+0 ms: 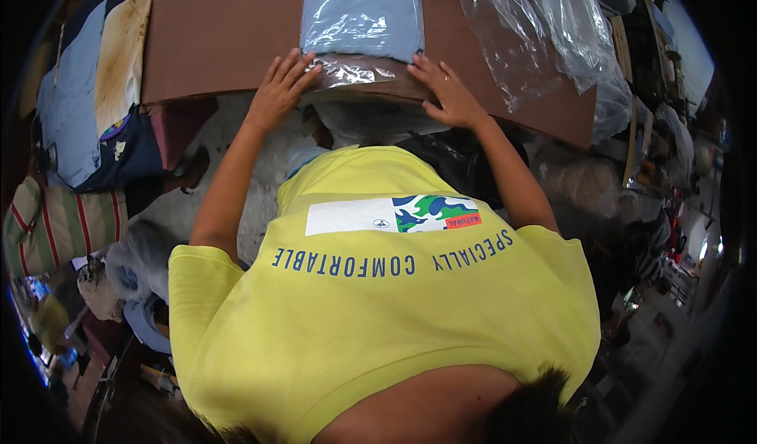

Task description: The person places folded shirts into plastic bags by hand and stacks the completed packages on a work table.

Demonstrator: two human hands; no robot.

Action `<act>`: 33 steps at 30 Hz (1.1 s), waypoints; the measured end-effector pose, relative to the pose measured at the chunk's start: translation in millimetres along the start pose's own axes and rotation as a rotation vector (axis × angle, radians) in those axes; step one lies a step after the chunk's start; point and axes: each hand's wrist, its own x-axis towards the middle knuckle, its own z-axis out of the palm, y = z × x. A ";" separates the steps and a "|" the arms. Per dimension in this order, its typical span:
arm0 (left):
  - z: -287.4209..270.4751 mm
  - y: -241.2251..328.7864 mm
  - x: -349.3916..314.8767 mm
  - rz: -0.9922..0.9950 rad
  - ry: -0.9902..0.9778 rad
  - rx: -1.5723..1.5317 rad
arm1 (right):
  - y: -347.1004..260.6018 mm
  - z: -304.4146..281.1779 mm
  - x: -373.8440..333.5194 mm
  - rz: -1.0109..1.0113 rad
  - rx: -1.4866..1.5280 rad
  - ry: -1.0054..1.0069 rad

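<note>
From the head view, the person in a yellow shirt (378, 318) is leaning over a brown cardboard-covered worktop (221, 34), with both forearms reaching up toward its near edge. The left hand (280, 89) is lying flat with fingers spread on the near left corner of a clear plastic bag holding a folded pale blue garment (361, 14); its fingertips are touching the crinkled open end of the bag. The right hand (449, 93) is resting palm down, fingers spread, on the near right corner of the same bag, beside the worktop's edge. Neither hand is gripping anything; both are pressing flat on the plastic. The bagged garment is lying in the middle of the worktop, between the two hands and stretching away from them toward the top of the picture.

To the right of the bag, a heap of empty clear plastic bags (544, 26) is lying across the worktop's right part. To the left of the worktop, a stack of folded garments in light blue, cream and navy (95, 97) is sitting, and below it a striped cloth (63, 223) is showing. The surroundings at the right rim are too cluttered and dark to tell.
</note>
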 end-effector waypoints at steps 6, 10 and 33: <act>6.8 -3.3 -1.2 0.024 0.042 -0.141 | -17.8 14.3 -23.4 -0.020 -0.205 0.022; -4.5 -0.3 -0.4 0.055 0.102 -0.252 | -22.7 21.9 -9.3 -0.018 -0.269 0.117; 6.4 -22.6 73.2 -0.655 0.277 -0.559 | -14.5 16.9 67.2 0.389 0.405 0.688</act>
